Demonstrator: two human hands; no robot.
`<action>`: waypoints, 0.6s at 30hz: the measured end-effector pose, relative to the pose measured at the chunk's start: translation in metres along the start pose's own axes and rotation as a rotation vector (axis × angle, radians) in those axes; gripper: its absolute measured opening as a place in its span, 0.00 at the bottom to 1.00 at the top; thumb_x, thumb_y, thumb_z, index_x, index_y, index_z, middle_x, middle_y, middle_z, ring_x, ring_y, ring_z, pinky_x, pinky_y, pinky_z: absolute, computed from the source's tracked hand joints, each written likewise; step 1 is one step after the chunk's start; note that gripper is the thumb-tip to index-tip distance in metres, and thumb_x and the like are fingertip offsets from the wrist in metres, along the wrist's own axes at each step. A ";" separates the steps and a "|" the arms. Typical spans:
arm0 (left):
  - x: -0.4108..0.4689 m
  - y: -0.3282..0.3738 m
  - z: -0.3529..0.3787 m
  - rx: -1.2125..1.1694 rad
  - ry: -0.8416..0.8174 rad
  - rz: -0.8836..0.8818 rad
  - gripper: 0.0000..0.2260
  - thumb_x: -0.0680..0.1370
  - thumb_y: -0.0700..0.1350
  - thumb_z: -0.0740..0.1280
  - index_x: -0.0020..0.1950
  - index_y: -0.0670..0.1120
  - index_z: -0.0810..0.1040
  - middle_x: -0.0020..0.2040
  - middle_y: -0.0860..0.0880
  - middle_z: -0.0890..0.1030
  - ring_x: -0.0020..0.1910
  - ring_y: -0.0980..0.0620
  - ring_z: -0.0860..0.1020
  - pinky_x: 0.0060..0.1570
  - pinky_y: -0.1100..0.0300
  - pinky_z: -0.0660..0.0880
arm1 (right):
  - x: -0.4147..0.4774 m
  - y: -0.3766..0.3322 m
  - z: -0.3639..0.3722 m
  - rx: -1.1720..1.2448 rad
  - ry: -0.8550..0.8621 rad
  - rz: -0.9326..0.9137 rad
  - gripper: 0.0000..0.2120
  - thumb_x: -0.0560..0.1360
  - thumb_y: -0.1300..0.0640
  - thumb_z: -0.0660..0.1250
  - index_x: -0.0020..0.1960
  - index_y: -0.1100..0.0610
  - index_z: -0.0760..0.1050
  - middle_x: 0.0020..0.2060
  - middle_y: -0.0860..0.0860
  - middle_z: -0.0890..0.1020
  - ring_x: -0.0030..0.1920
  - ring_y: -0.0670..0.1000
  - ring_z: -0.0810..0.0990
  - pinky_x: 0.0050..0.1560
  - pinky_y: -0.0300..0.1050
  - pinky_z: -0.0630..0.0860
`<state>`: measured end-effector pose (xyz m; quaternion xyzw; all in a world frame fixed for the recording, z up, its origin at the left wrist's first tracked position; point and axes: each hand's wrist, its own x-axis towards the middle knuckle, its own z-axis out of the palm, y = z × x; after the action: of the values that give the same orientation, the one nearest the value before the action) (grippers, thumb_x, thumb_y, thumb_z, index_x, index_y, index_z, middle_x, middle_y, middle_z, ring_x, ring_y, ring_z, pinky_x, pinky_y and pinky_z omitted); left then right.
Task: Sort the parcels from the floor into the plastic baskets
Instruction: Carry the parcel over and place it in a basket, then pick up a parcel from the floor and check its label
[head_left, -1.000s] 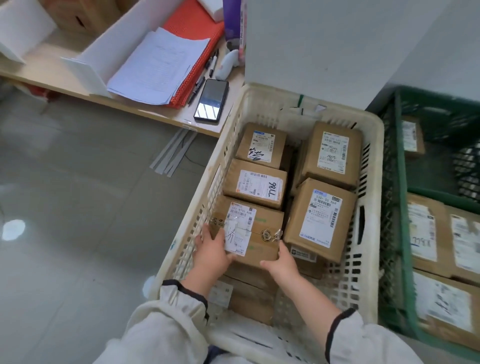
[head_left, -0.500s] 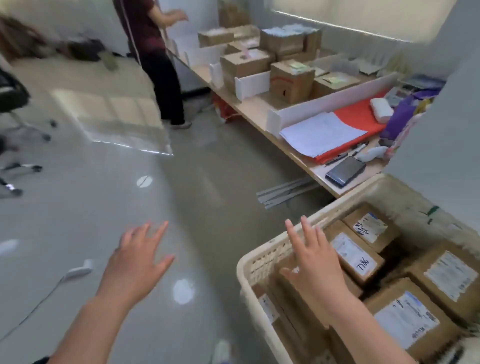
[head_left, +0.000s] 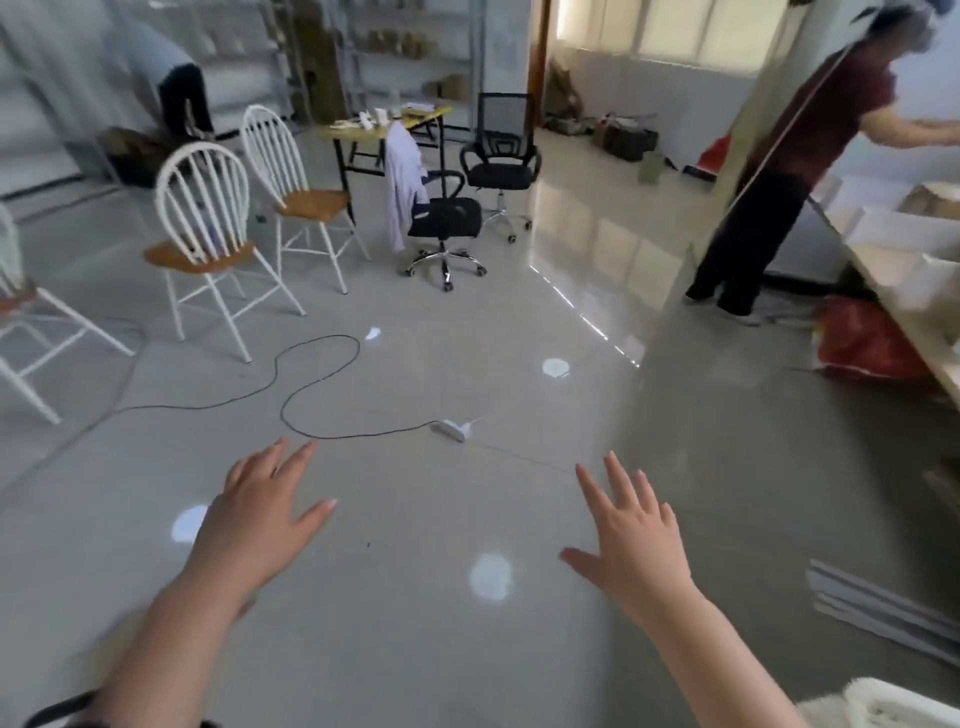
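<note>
Head view.
- Left hand (head_left: 260, 512): fingers spread wide, empty, held above floor (head_left: 415, 613).
- Right hand (head_left: 636, 540): likewise splayed, empty.
- Parcels: none showed on floor in this view.
- Basket: pale edge (head_left: 893, 704) at lower right corner, possibly its rim; could not tell.
- Cable (head_left: 311, 382) and power strip (head_left: 449, 430): lay on floor just ahead of hands.
- Step, as judged: seeking next parcel.
- Method: sweep gaze until parcel is found, step clear of cable, take box by opposite sides with both hands.

Two chairs (head_left: 228, 228) left, desk (head_left: 384, 124) behind them, cable (head_left: 311, 384) on floor (head_left: 467, 364) ahead, bench (head_left: 904, 291) right.
</note>
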<state>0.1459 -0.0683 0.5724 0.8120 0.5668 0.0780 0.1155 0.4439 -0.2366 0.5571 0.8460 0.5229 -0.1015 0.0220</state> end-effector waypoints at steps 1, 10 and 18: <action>-0.002 -0.030 -0.007 0.000 0.010 -0.048 0.31 0.75 0.59 0.64 0.76 0.56 0.57 0.77 0.51 0.57 0.73 0.46 0.55 0.65 0.50 0.65 | 0.009 -0.027 0.005 0.010 -0.016 -0.033 0.43 0.74 0.36 0.60 0.76 0.45 0.37 0.77 0.50 0.38 0.77 0.57 0.44 0.73 0.55 0.54; -0.074 -0.291 -0.045 0.030 -0.033 -0.517 0.31 0.75 0.58 0.65 0.76 0.52 0.59 0.76 0.45 0.60 0.73 0.43 0.60 0.68 0.51 0.63 | 0.039 -0.225 0.085 -0.001 -0.362 -0.351 0.42 0.73 0.34 0.60 0.76 0.42 0.39 0.76 0.45 0.40 0.76 0.49 0.52 0.70 0.47 0.62; -0.058 -0.378 0.006 -0.058 -0.156 -0.744 0.31 0.77 0.58 0.61 0.76 0.52 0.55 0.77 0.47 0.57 0.74 0.44 0.58 0.70 0.52 0.61 | 0.115 -0.309 0.106 -0.091 -0.524 -0.415 0.41 0.73 0.34 0.60 0.76 0.43 0.42 0.77 0.43 0.42 0.75 0.48 0.56 0.69 0.44 0.63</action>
<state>-0.2135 0.0018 0.4628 0.5506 0.8099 -0.0153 0.2014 0.2031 -0.0114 0.4525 0.6647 0.6646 -0.2946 0.1722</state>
